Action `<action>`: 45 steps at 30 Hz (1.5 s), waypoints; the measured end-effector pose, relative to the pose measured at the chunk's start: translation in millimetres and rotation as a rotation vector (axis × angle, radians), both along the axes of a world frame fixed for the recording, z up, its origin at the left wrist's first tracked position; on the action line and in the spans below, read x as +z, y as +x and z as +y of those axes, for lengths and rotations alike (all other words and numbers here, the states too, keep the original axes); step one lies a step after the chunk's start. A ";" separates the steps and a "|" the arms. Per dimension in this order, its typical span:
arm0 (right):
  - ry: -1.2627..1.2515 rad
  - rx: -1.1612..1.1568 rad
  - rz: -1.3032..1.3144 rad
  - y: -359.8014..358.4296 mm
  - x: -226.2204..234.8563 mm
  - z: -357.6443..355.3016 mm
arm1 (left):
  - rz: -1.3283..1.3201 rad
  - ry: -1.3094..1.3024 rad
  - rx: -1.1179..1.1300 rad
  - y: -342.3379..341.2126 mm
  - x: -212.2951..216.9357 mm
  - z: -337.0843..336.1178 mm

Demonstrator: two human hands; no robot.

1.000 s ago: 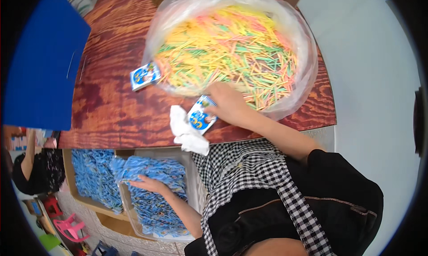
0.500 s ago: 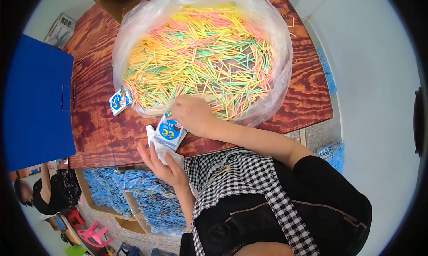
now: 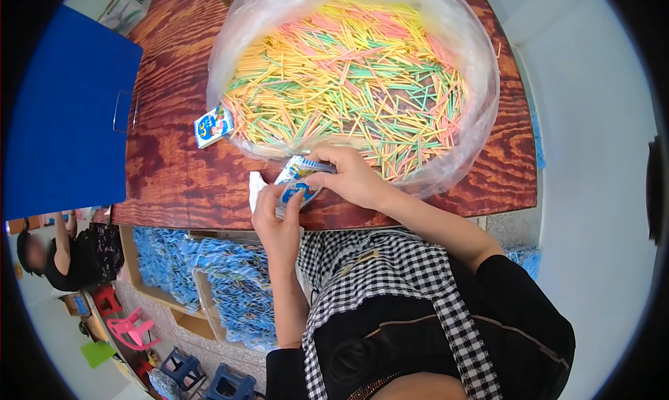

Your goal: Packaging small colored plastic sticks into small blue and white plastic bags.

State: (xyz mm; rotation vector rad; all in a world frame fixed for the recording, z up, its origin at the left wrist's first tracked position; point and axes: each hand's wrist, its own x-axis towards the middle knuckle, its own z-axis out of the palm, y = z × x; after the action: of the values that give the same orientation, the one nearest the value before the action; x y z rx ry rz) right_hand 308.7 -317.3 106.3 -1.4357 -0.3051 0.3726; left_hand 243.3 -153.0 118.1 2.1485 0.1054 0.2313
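Observation:
Over the near edge of the table, both my hands are closed on a small blue-and-white printed packet point(image 3: 298, 190). My left hand point(image 3: 277, 222) pinches it from below and left. My right hand point(image 3: 350, 177) grips its upper right part, with the fingers curled. Another part of blue-and-white wrapping point(image 3: 294, 167) shows just above; whether it belongs to the same packet I cannot tell. Something white point(image 3: 256, 189) and sheet-like lies beside my left fingers. Just beyond my hands is a large clear plastic bag point(image 3: 477, 104), open and heaped with thin yellow, pink and green sticks point(image 3: 327, 86).
Another packet point(image 3: 214, 127) lies at the bag's left edge. A blue panel point(image 3: 66, 114) stands at the left of the wooden table point(image 3: 164, 184). Below are boxes of blue packets point(image 3: 237, 288), a pink chair point(image 3: 131, 329) and blue stools point(image 3: 230, 384). Another person point(image 3: 66, 257) is at far left.
My left hand has gone from spread fingers to a pinch on the packet. My right hand has come back from the bag's near edge to the packet. The view has shifted.

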 end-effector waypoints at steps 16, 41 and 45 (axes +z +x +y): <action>-0.390 -0.015 -0.489 -1.2 11.7 -81.3 | 0.234 -0.555 -0.083 -7.2 -11.4 -20.4; -0.922 0.138 -0.928 30.6 -11.6 -136.5 | 0.259 -0.302 -0.218 1.5 -18.9 -30.7; -0.833 0.020 -0.540 51.6 -3.8 -138.4 | 0.308 -0.500 -0.167 6.4 -21.4 -29.9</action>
State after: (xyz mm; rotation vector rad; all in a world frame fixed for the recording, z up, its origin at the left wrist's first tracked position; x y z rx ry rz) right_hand 360.4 -455.8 102.5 -2.3553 -0.6471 0.1095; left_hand 249.6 -182.9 96.7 1.6674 0.1434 -0.2083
